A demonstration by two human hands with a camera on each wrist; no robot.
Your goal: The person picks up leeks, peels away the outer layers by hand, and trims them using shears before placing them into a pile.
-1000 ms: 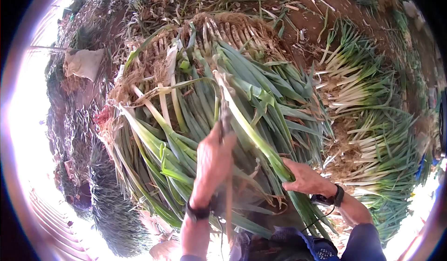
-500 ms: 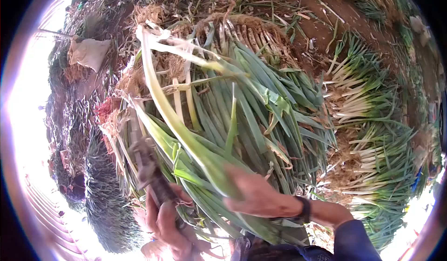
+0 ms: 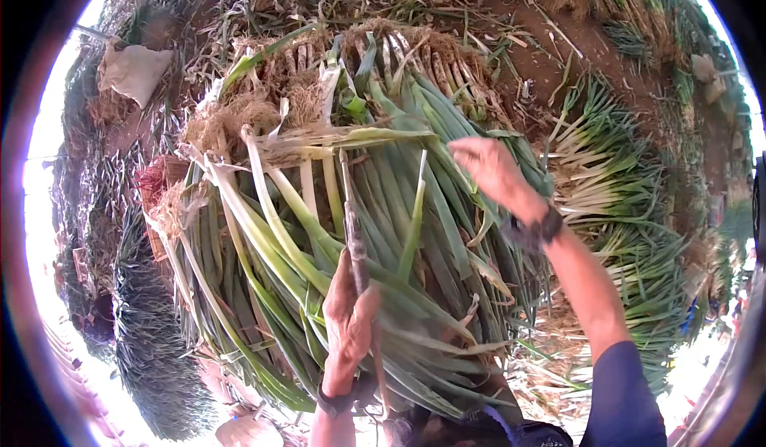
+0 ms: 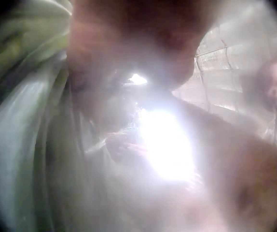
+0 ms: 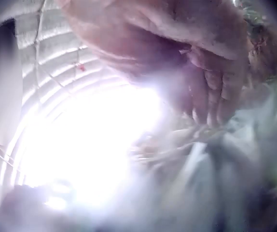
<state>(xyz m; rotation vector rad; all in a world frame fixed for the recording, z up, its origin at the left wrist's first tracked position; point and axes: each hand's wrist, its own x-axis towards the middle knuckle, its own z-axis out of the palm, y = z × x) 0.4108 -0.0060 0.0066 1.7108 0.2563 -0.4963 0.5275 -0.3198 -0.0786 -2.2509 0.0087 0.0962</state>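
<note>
A big heap of leeks [image 3: 319,216] with long green leaves, pale stalks and matted roots lies before me. My left hand [image 3: 349,311] grips a long, thin, grey-brown tool [image 3: 356,244] that points away from me over the leaves. My right hand [image 3: 491,172] hovers at the heap's upper right side, fingers loosely bent and holding nothing. In the right wrist view the right hand's fingers [image 5: 213,96] hang close over blurred leaves. A pale-stalked leek [image 3: 267,200] lies across the left part of the heap. Glare washes out much of the left wrist view.
A row of leeks [image 3: 614,168] with white stalks lies on the ground at right. A reddish basket [image 3: 155,184] shows at the heap's left edge. Farther left are a pale sack [image 3: 134,72] and a stack of dark green leaves [image 3: 155,343]. Loose trimmings litter the brown soil.
My right hand carried a leek from the right across to the left, let it go on the heap and moved up right. My left hand swung left with the tool and came back.
</note>
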